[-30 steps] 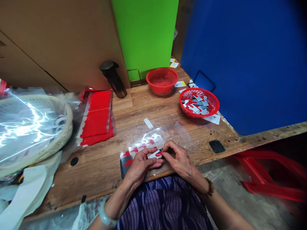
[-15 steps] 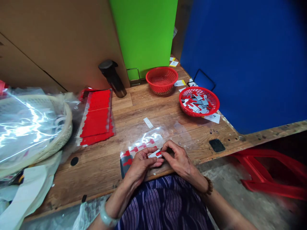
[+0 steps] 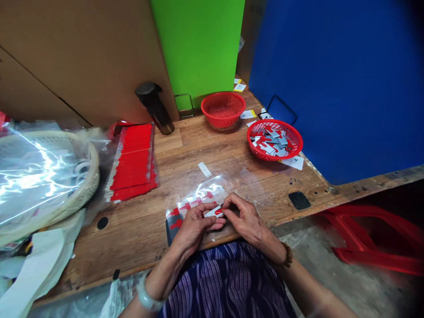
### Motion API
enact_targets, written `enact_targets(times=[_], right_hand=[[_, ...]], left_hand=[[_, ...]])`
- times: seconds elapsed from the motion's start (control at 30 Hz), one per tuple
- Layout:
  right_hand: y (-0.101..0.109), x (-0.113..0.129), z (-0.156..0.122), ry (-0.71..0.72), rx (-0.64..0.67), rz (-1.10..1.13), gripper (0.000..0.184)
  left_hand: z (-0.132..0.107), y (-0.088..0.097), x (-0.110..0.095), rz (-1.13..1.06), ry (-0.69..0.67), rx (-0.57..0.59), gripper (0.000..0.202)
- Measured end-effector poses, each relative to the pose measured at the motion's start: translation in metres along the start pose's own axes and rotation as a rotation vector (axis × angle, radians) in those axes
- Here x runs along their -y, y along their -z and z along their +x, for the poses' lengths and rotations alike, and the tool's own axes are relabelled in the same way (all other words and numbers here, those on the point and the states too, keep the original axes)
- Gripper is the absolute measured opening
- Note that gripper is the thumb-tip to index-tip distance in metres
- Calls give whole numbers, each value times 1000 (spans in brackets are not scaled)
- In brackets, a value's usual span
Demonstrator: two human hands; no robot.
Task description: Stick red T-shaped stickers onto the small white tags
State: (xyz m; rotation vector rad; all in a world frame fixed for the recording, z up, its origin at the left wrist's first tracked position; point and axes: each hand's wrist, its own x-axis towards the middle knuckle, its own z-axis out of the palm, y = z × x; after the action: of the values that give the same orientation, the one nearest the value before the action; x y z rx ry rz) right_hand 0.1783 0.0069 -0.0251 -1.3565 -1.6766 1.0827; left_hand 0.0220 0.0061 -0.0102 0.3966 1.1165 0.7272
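Observation:
My left hand (image 3: pixel 194 225) and my right hand (image 3: pixel 247 218) meet at the near edge of the wooden table (image 3: pixel 212 154). Both pinch a small grey piece with a red tab (image 3: pixel 215 212) between thumbs and fingertips. Under the hands lies a clear plastic sheet (image 3: pixel 198 196) carrying several red tabs, with a dark grey piece (image 3: pixel 174 223) at its left end.
A red basket (image 3: pixel 274 140) of grey and red pieces stands at the right, another red basket (image 3: pixel 223 109) behind it. Red sheets in clear plastic (image 3: pixel 134 161) lie left. A cream basket under plastic (image 3: pixel 43 176), a black cylinder (image 3: pixel 154 108), a small white strip (image 3: pixel 204 169) and a black pad (image 3: pixel 299 200) are also here.

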Motion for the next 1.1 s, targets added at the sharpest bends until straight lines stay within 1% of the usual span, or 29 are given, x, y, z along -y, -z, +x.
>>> enact_targets(times=[0.13,0.37,0.5,0.73,0.87,0.97,1.1], right_hand=[[-1,0,0,8,-10,3,8],[0,4,-1,-18,0,-2,10],[-2,1,-2,-16,-5,-3,9],[-3,1,-3,-20,-13,-9,9],[-4,4,-4,-72,-2,-20,8],[-5,7,-6,-115,-18,-3,8],[-5,16,-8,-125,-46,0,9]], left_hand=[[1,1,1,1,-9,6,43],[1,1,1,2,5,4,44],[1,1,1,-5,-3,6,41],[6,5,7,52,-58,-31,41],[7,6,10,83,-98,-50,40],[8,6,10,98,-122,-72,39],[7,5,8,130,-133,-85,38]])
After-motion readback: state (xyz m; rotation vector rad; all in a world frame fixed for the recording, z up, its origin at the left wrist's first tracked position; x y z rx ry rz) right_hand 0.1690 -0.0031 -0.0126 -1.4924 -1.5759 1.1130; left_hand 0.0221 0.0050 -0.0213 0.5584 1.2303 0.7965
